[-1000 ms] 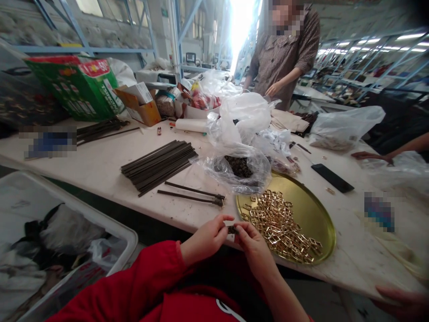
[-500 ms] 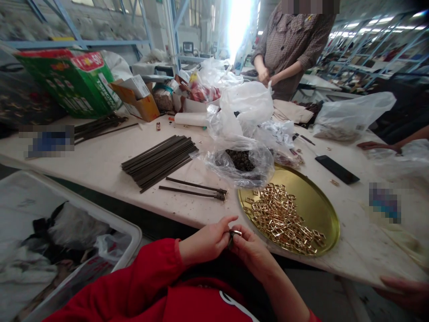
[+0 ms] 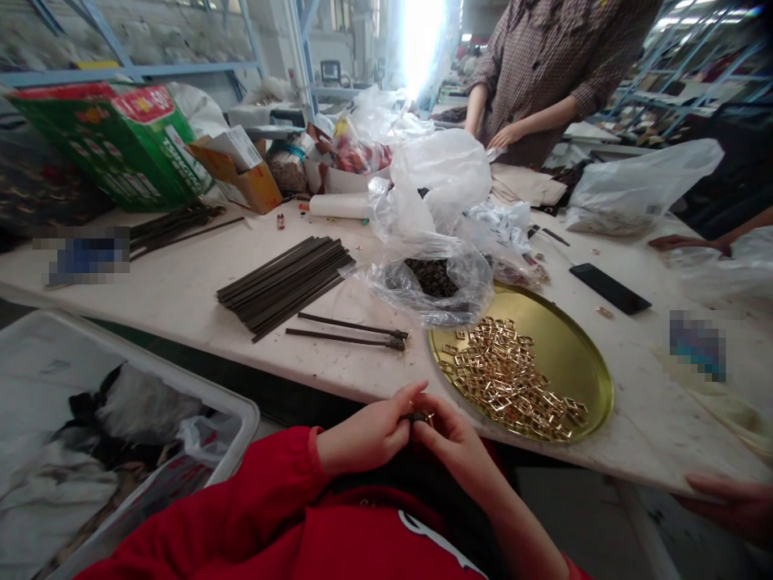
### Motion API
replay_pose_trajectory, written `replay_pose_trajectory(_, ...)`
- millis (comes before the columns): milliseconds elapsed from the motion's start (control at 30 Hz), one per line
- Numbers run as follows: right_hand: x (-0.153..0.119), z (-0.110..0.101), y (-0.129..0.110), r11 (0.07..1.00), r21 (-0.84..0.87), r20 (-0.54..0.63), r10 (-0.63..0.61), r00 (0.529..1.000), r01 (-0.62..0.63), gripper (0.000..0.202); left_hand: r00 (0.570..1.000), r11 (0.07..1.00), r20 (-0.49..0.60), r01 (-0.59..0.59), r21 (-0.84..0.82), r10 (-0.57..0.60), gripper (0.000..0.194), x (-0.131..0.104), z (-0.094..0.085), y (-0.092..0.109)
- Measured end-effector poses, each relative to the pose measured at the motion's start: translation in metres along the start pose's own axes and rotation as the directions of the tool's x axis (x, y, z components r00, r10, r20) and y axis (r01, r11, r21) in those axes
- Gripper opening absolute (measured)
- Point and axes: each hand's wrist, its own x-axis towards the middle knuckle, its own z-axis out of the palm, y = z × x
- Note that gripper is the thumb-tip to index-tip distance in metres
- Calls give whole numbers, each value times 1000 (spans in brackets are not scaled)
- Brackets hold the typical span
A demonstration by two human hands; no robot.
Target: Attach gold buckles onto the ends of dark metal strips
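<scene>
My left hand [image 3: 369, 431] and my right hand [image 3: 452, 443] meet in front of my body, at the near table edge. Pinched between their fingers is a small dark strap [image 3: 414, 417], and a gold buckle [image 3: 430, 418] glints by my right fingertips. Most of the strap is hidden by the fingers. Beyond my hands lie two dark straps [image 3: 344, 335] with fittings on their right ends. A wide bundle of flat dark straps [image 3: 283, 283] rests behind these. To the right, a round gold tray [image 3: 564, 346] carries a heap of gold buckles [image 3: 498, 374].
An open plastic bag [image 3: 386, 282] of small dark pieces touches the tray's back edge. A black phone [image 3: 609, 288] lies to the right. On the left stands a white bin [image 3: 245, 403] with scraps. A co-worker [image 3: 543, 89] stands across the table; other people's hands show at right.
My hands stay together, with the fingers turned so less of the buckle shows. Across the table, the co-worker's hands have moved apart. The view has shifted slightly.
</scene>
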Motion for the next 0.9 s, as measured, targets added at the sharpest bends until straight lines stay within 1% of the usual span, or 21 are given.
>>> replay_pose_trajectory(67, -2, 0, 0, 964, -216, 33, -151, 988, 154, 21, 1000, 1000, -4, 16, 3, -16, 60, -1, 0, -1)
replay_pose_trajectory(133, -4, 2, 2, 908, -345, 56, -233, 971, 237, 18, 999, 998, -9, 48, 31, -48, 60, -3, 1, -1)
replay_pose_trajectory(200, -5, 4, 6, 886, -402, 34, -238, 971, 231, 14, 997, 995, -5, 77, 64, -76, 61, -4, 3, -1)
replay_pose_trajectory(267, -6, 6, 10, 886, -429, -16, -199, 980, 173, 9, 995, 991, -9, 97, 96, -96, 61, -4, 4, -1)
replay_pose_trajectory(333, -6, 7, 13, 900, -423, -58, -138, 989, 101, 5, 995, 989, -32, 102, 112, -99, 60, -3, 5, -1)
replay_pose_trajectory(400, -7, 6, 14, 921, -387, -57, -75, 996, 47, 4, 994, 990, -56, 98, 100, -92, 58, -2, 4, -3)
replay_pose_trajectory(467, -9, 5, 13, 941, -338, -64, -35, 997, 12, 4, 992, 992, -54, 114, 61, -111, 57, -3, 3, -6)
replay_pose_trajectory(500, -10, 4, 13, 952, -307, -76, -17, 997, -7, 4, 990, 990, -36, 138, 23, -137, 54, -4, 2, -8)
replay_pose_trajectory(567, -11, 3, 12, 971, -234, -101, 30, 994, -53, 5, 973, 967, 21, 231, -110, -230, 43, -6, 2, -10)
replay_pose_trajectory(633, -11, 2, 13, 981, -166, -100, 87, 991, -103, 9, 943, 902, 70, 333, -276, -327, 32, -7, 2, -10)
replay_pose_trajectory(667, -11, 1, 14, 982, -144, -97, 109, 989, -123, 10, 930, 864, 77, 363, -348, -360, 29, -7, 3, -10)
replay_pose_trajectory(700, -10, 1, 15, 982, -133, -100, 121, 988, -134, 11, 922, 835, 72, 376, -402, -380, 28, -7, 3, -10)
replay_pose_trajectory(767, -10, 2, 18, 981, -138, -119, 123, 985, -139, 12, 917, 805, 43, 370, -464, -397, 29, -6, 4, -10)
replay_pose_trajectory(900, -12, 3, 21, 973, -202, -136, 84, 987, -110, 11, 909, 774, 24, 367, -516, -416, 28, -5, 8, -12)
